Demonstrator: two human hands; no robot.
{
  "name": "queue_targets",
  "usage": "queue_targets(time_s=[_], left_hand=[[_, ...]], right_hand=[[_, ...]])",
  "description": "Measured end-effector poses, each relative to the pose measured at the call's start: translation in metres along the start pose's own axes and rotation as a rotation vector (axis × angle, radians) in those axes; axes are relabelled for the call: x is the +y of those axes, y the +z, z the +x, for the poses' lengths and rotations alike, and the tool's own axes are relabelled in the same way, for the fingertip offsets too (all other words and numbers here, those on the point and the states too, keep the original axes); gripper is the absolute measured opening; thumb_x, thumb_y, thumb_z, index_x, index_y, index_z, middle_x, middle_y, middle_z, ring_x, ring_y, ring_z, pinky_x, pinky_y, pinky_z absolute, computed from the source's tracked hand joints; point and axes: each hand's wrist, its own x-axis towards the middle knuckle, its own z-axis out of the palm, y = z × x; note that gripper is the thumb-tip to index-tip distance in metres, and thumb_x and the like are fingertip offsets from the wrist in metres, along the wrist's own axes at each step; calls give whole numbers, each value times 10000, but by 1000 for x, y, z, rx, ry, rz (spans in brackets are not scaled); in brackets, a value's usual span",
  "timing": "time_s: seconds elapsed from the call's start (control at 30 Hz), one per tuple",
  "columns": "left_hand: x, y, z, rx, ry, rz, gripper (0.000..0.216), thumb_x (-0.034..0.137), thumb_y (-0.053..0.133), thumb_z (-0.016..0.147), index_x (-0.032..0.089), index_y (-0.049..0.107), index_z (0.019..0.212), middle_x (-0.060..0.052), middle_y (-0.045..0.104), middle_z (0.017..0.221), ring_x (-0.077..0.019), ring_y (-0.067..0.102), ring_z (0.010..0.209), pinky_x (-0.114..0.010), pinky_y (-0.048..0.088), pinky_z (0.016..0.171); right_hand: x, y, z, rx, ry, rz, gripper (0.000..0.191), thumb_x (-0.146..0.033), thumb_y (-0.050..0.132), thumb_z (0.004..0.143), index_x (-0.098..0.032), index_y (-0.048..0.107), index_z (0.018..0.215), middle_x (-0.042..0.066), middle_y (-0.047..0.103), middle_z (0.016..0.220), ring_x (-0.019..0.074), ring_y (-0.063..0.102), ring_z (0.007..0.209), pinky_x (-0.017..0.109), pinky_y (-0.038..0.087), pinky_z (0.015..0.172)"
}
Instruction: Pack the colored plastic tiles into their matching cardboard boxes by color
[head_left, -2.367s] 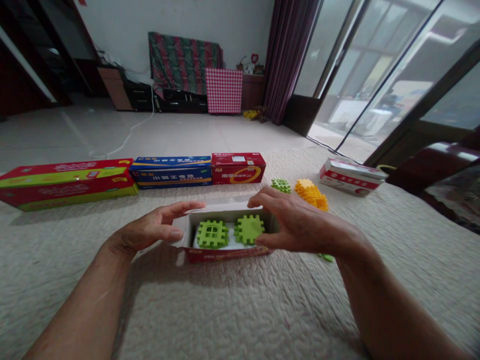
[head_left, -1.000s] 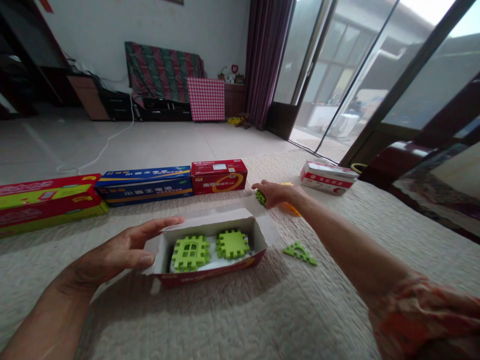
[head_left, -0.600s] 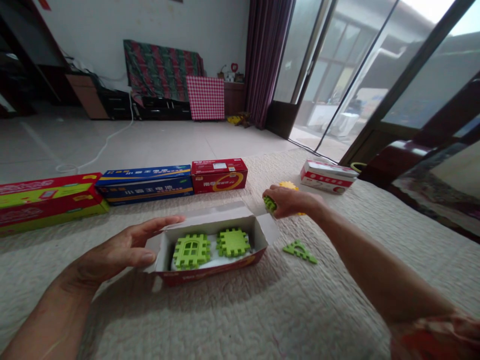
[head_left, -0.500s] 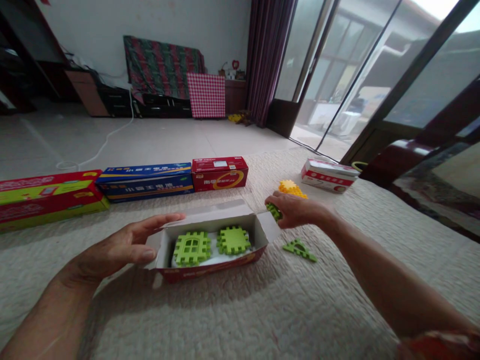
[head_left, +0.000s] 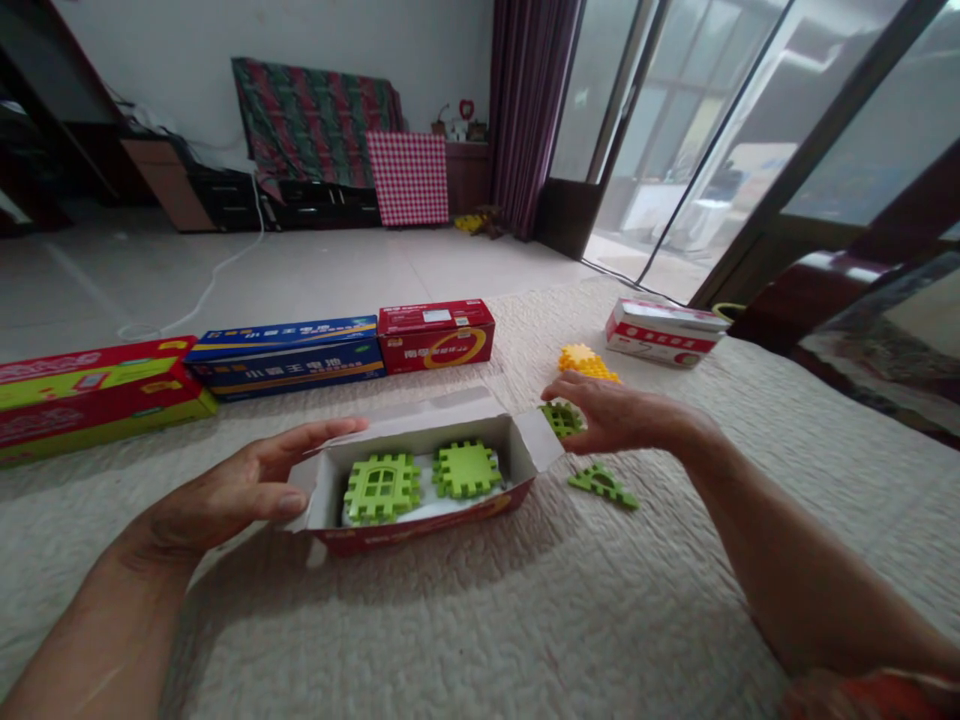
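Note:
An open red cardboard box (head_left: 442,522) stands in front of me, with white flaps turned out. Inside lie a green window block (head_left: 383,488) and a plain green square block (head_left: 466,470), both with notched edges. My left hand (head_left: 240,490) grips the box's left end, thumb on the near side and fingers along the far flap. Just off the box's right end, my right hand (head_left: 607,412) is over another green notched block (head_left: 562,420), fingers apart around it and partly covering it. Beside that hand lies a green triangular piece (head_left: 604,486); yellow blocks (head_left: 585,362) lie beyond it.
Behind the open box stand a red-and-yellow carton (head_left: 105,395), a blue carton (head_left: 289,355) and a red carton (head_left: 436,336) in a row. A white-and-red box (head_left: 664,332) is at the back right. All rest on a pale quilted cover (head_left: 480,630).
My right hand has shifted slightly right and its fingers have loosened; the green block under it lies flatter and shows more. My left hand stays on the box. The view has tilted slightly.

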Motion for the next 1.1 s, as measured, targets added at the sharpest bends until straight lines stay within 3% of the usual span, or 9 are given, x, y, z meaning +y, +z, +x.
queue_targets(time_s=[0.13,0.33,0.5,0.6,0.67,0.87,1.1], left_hand=[[-2,0,0,-9,31,-3,846,449,836,643,336,537,1426,-89,630,1391,-351,694,1068,-345,611,812],[-4,0,2,-8,67,-6,857,439,844,636,310,538,1426,-94,611,1414,-361,669,1124,-358,613,837],[-3,0,2,-22,102,-8,800,409,839,648,310,567,1394,-65,598,1433,-363,609,1227,-391,569,950],[-2,1,2,-19,135,-9,761,374,843,651,286,593,1365,-66,566,1466,-359,550,1303,-397,513,1029],[-2,1,2,-22,137,-33,778,359,847,643,258,585,1368,-91,561,1466,-366,549,1300,-424,498,1042],[-4,1,2,-54,143,-76,805,292,834,645,223,541,1392,-123,586,1421,-343,584,1248,-415,516,991],[-6,-2,4,-86,196,-83,761,229,809,660,222,548,1375,-101,602,1393,-303,602,1206,-410,502,992]], right_hand=[[3,1,1,-20,37,-44,428,-341,690,728,-171,665,1120,127,658,1110,262,635,968,386,505,882],[16,0,2,63,15,14,458,-380,702,696,-186,662,1110,121,674,1090,268,640,942,394,512,848],[18,-17,-7,289,28,-4,486,-506,683,734,-190,671,1103,129,687,1032,301,652,925,464,523,843],[-14,-31,-13,457,-29,41,505,-551,665,775,-215,662,1152,123,689,1037,300,653,916,478,536,813],[-49,-36,-13,484,-132,107,482,-519,658,809,-238,642,1200,105,684,1109,279,654,948,460,539,832],[-145,-31,14,322,-395,175,445,-388,707,805,-224,619,1209,83,680,1116,238,641,975,369,517,822],[-183,-22,35,183,-361,143,373,-342,705,808,-181,637,1137,108,664,1033,244,621,930,377,508,798]])
